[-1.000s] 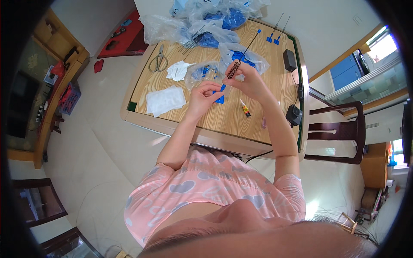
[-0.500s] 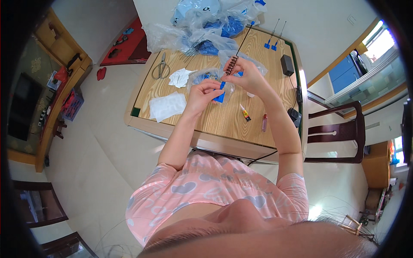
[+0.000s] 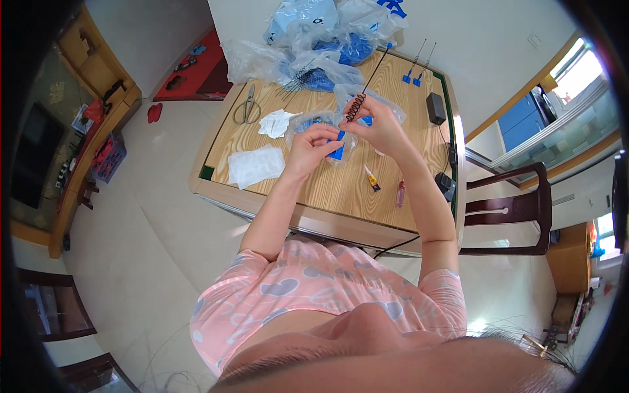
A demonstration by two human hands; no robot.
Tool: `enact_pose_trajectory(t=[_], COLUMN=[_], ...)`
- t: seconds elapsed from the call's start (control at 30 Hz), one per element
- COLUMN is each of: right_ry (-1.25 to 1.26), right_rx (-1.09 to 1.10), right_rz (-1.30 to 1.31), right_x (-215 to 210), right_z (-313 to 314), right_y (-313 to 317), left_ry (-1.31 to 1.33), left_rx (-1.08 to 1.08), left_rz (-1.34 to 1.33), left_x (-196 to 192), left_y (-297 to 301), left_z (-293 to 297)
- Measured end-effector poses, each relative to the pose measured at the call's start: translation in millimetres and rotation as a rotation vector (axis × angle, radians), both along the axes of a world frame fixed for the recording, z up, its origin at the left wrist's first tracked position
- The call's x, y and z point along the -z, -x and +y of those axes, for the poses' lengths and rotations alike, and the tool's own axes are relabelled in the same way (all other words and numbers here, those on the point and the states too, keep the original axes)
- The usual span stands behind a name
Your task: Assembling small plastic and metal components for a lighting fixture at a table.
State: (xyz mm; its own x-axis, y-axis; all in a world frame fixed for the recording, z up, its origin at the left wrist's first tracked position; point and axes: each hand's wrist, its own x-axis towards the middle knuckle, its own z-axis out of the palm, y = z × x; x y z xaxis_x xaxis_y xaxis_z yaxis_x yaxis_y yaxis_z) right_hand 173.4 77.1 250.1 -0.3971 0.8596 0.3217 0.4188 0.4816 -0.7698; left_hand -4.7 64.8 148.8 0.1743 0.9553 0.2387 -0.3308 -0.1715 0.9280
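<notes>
My left hand (image 3: pixel 306 149) pinches a small blue plastic piece (image 3: pixel 337 152) over the middle of the table. Just to its right, my right hand (image 3: pixel 380 130) grips a dark coil spring (image 3: pixel 355 108) at its lower end. From the coil a thin straight wire runs up and away, ending in a small blue tip (image 3: pixel 390 46). The coil's lower end meets the blue piece between my fingertips; whether it sits inside cannot be seen. Beneath my hands lies a clear plastic bag (image 3: pixel 308 120) with blue pieces in it.
Scissors (image 3: pixel 247 108), crumpled paper (image 3: pixel 276 123) and a white sheet (image 3: pixel 255 166) lie on the left. A glue tube (image 3: pixel 372 179) and a small pink bottle (image 3: pixel 400 194) are nearer me. Plastic bags (image 3: pixel 255 62) fill the far edge; two blue-based springs (image 3: pixel 417 80) and a black adapter (image 3: pixel 435 109) sit right.
The coil and its wire tilt slightly more to the right. Both hands keep the same grip, and the whole view has shifted a little.
</notes>
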Motion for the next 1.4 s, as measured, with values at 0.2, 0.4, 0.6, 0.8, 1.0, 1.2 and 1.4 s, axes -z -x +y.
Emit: enact_pose_trajectory(t=[0.2,0.4,0.6,0.8,1.0,1.2,1.4], right_ry=[-0.024,-0.031,-0.038,-0.051,-0.068,-0.081,-0.063], right_rx=[0.000,-0.006,-0.002,0.020,0.032,0.016,0.019], right_rz=[0.014,0.023,0.022,0.008,-0.013,-0.009,-0.018], right_x=[0.9,2.8,2.2,3.4,7.1,8.0,5.2], right_z=[-1.4,-0.7,-1.4,-3.1,-2.8,-0.8,-1.6], right_y=[1.4,1.3,1.2,3.5,2.2,1.2,1.6], left_ry=[0.000,-0.006,-0.004,-0.001,0.007,0.021,0.004], left_rx=[0.007,0.008,0.014,0.006,0.002,0.004,-0.003], left_rz=[0.010,0.001,-0.001,-0.005,0.001,0.018,0.007], left_x=[1.1,0.7,0.4,2.2,0.7,-4.0,-1.3], left_y=[0.8,0.1,0.0,-0.2,-1.3,-0.5,-0.7], left_z=[0.7,0.7,1.1,0.8,-1.2,-2.0,-0.4])
